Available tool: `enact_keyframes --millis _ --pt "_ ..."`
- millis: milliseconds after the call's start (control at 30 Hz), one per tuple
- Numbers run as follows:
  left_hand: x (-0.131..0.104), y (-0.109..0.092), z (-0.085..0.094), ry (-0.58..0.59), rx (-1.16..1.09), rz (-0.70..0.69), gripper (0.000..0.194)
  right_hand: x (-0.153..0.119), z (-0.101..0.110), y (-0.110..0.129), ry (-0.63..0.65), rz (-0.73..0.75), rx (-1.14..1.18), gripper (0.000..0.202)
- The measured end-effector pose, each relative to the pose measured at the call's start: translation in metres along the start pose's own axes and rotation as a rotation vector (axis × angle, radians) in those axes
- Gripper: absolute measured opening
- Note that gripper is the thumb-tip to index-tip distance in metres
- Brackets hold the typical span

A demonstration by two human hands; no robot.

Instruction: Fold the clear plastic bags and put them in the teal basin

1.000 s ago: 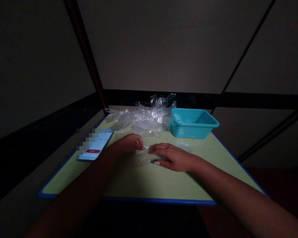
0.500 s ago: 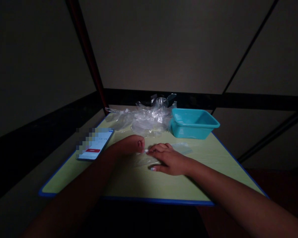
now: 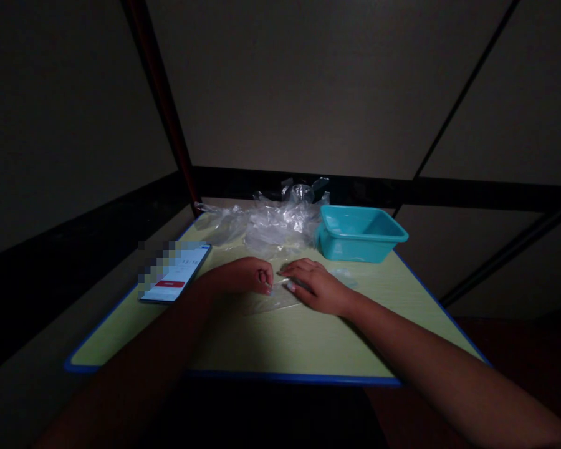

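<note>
A clear plastic bag (image 3: 272, 303) lies flat on the table in front of me. My left hand (image 3: 255, 274) is closed, its curled fingers and thumb pinching the bag's near-left part. Across the bag's right side rests my right hand (image 3: 315, 287), fingers stretched out and thumb apart. Part of the bag is hidden under that hand, and a pale bluish end (image 3: 346, 277) shows beyond it. The two hands' fingertips are close together without touching.
Crumpled clear plastic bags (image 3: 280, 224) are heaped at the table's back. To their right stands a turquoise basin (image 3: 359, 249). A lit phone (image 3: 177, 274) lies at the left. The yellowish table (image 3: 299, 349) has a blue edge; walls stand behind and left.
My right thumb has drawn in toward the fingers, and that hand has shifted slightly up. My left thumb has come down lower at the bag. The view has shifted slightly.
</note>
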State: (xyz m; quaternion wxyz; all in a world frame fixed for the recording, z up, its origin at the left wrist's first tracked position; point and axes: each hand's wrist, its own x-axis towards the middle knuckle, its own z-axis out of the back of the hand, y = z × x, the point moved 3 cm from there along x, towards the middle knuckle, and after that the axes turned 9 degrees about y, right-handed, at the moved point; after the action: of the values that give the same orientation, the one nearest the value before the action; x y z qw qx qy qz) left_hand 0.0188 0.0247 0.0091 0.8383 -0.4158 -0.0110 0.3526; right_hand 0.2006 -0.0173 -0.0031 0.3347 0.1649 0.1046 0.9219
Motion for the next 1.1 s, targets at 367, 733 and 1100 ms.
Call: enact_keyframes --millis 367,733,1100 --pt "-0.001 0.001 0.002 -0.016 0.021 -0.056 0.018 -0.002 -0.003 0.008 0.222 0.069 0.168 0.033" --pt "0.004 0.007 0.0 -0.093 -0.017 -0.062 0.02 -0.002 0.009 0.005 0.164 0.069 0.096 0.036" --pt "0.017 0.004 -0.007 -0.317 -0.354 -0.108 0.05 -0.019 0.062 -0.053 0.152 -0.455 -0.157 0.035"
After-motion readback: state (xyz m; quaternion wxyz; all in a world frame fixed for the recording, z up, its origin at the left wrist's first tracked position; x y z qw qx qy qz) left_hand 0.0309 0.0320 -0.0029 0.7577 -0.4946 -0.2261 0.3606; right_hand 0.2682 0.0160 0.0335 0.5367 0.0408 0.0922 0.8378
